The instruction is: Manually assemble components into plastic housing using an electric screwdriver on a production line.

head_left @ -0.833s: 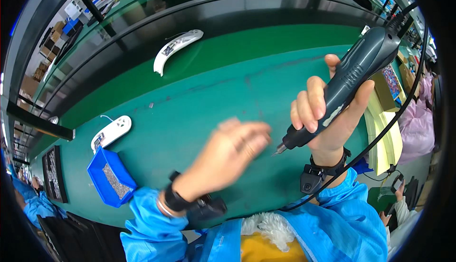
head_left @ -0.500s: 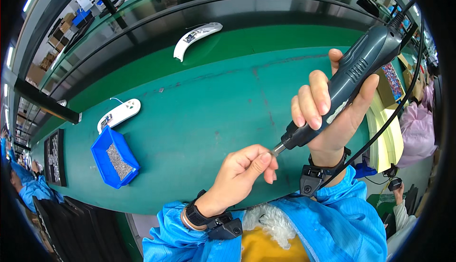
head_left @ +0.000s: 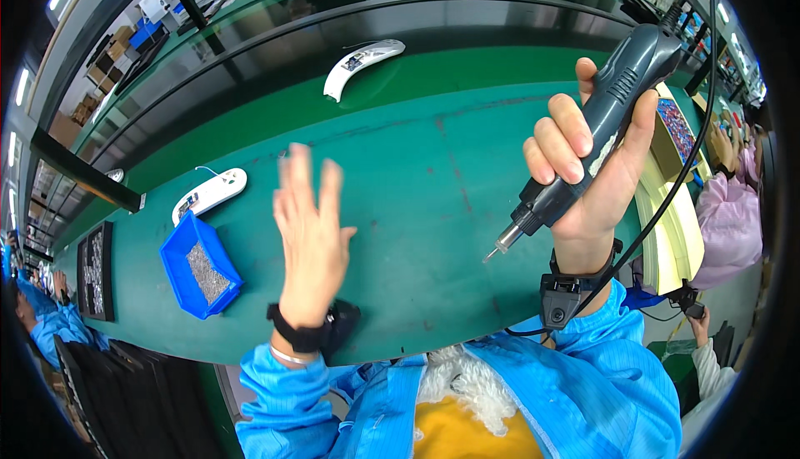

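While the right hand [head_left: 593,205] grips the electric screwdriver [head_left: 632,63] well right of the blue bin [head_left: 178,266], the left hand [head_left: 312,242], blurred, fingers spread wide, hovers nearer that bin's right side above the green surface [head_left: 417,292]; pointing the bit [head_left: 492,255] clear of that hand seems wisest.

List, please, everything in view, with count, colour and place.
worktable: 1, green, centre
power screwdriver: 1, dark grey, right of centre
cable: 1, black, right
bin: 1, blue, left
small parts: many, grey, in bin
curved parts: 2 clear, white, behind bin and far side
tray: 1, black, far left
stack: 1, pale yellow, right
open box: 1, brown, right
bundle: 1, pink, far right
panels: several, black, lower left
cartons: several, brown, upper left
co-workers: at least 2, blue and pale sleeves, edges
own sleeves: 2, blue, lower edge
wrist devices: 2, black, both wrists
left grip: 1, open above worktable
right grip: 1, around power screwdriver
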Demonstrator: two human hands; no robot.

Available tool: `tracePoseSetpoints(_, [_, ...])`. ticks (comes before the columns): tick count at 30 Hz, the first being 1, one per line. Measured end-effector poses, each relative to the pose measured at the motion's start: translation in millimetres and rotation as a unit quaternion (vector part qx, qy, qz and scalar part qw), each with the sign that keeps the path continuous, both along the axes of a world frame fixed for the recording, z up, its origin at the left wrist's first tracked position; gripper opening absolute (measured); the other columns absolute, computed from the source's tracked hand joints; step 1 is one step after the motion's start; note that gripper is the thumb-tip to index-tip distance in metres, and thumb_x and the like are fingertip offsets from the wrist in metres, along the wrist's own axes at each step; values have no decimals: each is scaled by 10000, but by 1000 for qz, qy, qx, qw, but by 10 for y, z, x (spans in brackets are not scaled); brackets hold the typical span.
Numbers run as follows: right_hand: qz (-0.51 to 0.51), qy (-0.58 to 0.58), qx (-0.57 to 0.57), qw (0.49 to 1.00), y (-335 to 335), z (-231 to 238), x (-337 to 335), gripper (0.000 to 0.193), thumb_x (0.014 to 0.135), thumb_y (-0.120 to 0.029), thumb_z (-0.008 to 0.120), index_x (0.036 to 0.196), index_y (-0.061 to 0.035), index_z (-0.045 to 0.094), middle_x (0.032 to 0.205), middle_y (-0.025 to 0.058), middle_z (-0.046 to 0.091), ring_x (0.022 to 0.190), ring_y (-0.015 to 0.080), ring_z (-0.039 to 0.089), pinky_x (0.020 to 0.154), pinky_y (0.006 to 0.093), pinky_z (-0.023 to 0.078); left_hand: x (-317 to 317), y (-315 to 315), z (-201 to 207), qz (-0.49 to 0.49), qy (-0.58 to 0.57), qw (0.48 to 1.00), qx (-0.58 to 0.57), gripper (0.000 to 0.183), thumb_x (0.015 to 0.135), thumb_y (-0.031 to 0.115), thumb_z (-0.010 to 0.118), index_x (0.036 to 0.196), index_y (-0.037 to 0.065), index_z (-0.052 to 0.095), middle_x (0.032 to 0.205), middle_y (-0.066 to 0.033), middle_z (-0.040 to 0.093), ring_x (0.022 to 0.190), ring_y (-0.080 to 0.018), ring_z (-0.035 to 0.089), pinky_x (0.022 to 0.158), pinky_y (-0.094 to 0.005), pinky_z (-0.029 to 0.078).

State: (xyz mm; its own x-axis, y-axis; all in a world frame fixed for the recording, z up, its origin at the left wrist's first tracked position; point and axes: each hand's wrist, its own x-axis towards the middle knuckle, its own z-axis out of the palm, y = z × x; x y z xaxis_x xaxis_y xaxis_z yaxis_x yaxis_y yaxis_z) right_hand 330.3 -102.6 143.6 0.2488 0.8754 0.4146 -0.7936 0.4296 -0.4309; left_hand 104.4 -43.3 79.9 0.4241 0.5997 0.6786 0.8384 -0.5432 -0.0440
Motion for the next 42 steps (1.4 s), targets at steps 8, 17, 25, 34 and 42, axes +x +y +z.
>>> tracePoseSetpoints(8, [10,-47,28,998,5,-41,-102,606,896,-547,275,1236,-58,389,603,20,393,424,108,374,427,283,360,315,-547,270,-338,-415,595,-600,314,923,224,432,1068,-41,519,758,-91,605,667,-153,577,713,-315,460])
tracePoseSetpoints(17, [37,-47,37,998,33,-98,-123,617,893,-560,257,1226,-57,392,604,20,398,420,110,383,426,288,375,527,-735,62,-396,-501,177,-749,347,962,312,312,763,58,439,637,-10,444,603,-107,416,626,-232,374])
tracePoseSetpoints(25, [1,-42,56,998,115,-5,201,548,898,-485,359,1160,-8,424,627,8,396,470,95,390,456,260,342,64,-602,-88,-215,-384,691,-573,156,896,109,470,753,45,475,644,-35,521,630,-139,486,609,-272,388])
tracePoseSetpoints(34, [7,-36,17,999,130,-89,77,579,890,-550,288,1144,-55,449,598,25,415,437,122,401,424,294,374,115,373,74,-226,-188,869,-398,273,789,128,609,1018,-15,562,832,-132,609,731,-199,579,693,-317,463])
tracePoseSetpoints(42, [25,-54,37,998,156,-102,-13,575,903,-521,289,1162,-27,427,610,17,395,433,107,374,423,281,356,491,-410,108,-397,-421,421,-699,281,896,233,506,1029,-11,555,748,-46,573,763,-118,542,722,-245,423])
